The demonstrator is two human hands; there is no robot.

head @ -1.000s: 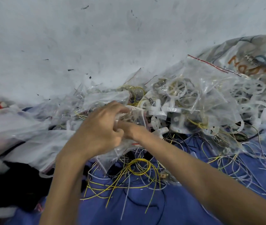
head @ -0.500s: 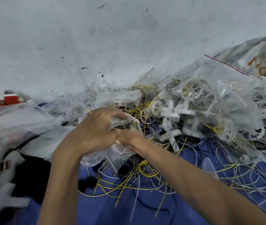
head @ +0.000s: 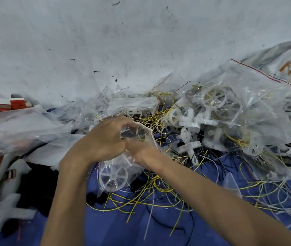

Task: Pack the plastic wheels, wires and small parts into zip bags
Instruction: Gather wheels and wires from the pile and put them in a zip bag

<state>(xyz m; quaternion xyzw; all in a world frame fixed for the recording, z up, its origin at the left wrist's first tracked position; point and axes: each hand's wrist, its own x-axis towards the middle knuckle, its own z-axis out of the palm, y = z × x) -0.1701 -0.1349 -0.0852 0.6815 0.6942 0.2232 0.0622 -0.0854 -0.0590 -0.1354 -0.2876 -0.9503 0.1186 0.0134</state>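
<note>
Head view: left hand [head: 102, 141] pinches crinkly clear bag [head: 129, 163] at mouth; right hand [head: 141, 150] beside, fingers hidden, grip unclear. Spoked white wheel [head: 113, 175] inside, below grip; thin yellow wires [head: 158, 188] beneath.

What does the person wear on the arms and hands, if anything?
The left hand and the right hand have no gloves. The left forearm and the right forearm are bare, with no sleeve in view. No watch, band or ring shows, though much of the right hand is hidden.
</note>
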